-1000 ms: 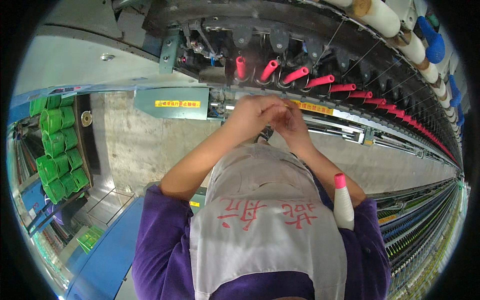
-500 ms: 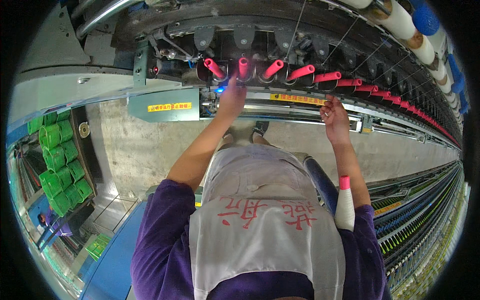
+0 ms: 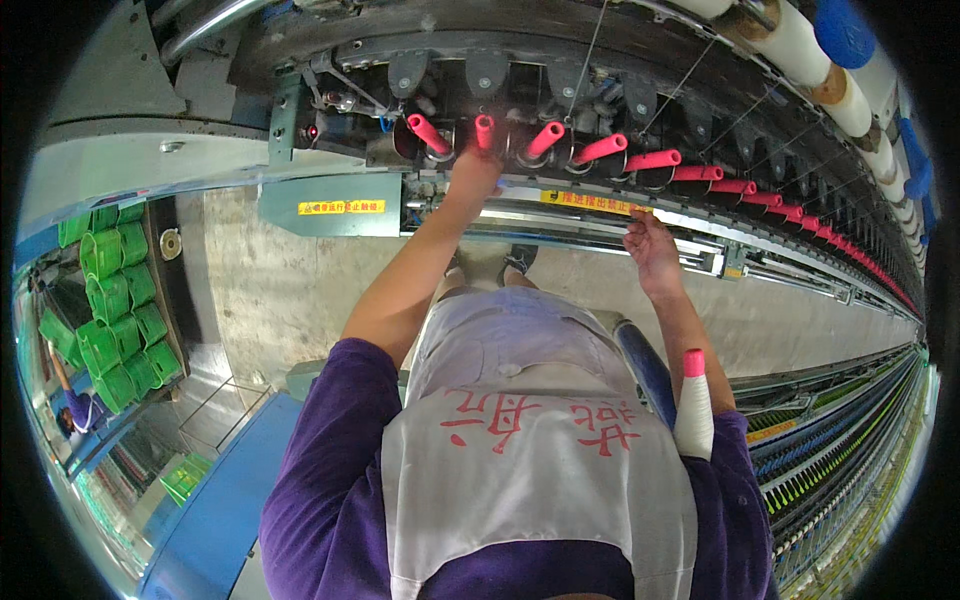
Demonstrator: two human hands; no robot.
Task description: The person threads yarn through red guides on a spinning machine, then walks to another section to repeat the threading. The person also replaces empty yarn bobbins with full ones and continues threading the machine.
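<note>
Head view, looking down over the person's purple sleeves and white apron point(image 3: 540, 470) at a long spinning frame point(image 3: 600, 60) that runs across the top of the frame and curves off to the right edge.

Left hand point(image 3: 474, 168): raised to the upper centre, at the row of pink bobbin tubes. It is touching or just under the second pink tube point(image 3: 484, 131), which points straight toward the camera. Whether the fingers are closed on the tube I cannot tell — the back of the hand hides them.

Right hand point(image 3: 652, 255): right of centre and lower than the left, in front of the machine's pale rail point(image 3: 590, 215) with its yellow label strip. Fingers loosely curled, thumb and fingertips close together; nothing visible in the grip — a thread would be too fine to see.

Neighbouring pink tubes: one at left point(image 3: 428, 134), one tilted at right point(image 3: 545, 140), more receding to the right.

A white wound bobbin with pink tip point(image 3: 694, 405) stands upright by the right elbow.

Green bins point(image 3: 110, 300) stacked at the left edge. Blue floor strip point(image 3: 215, 500) at lower left.
</note>
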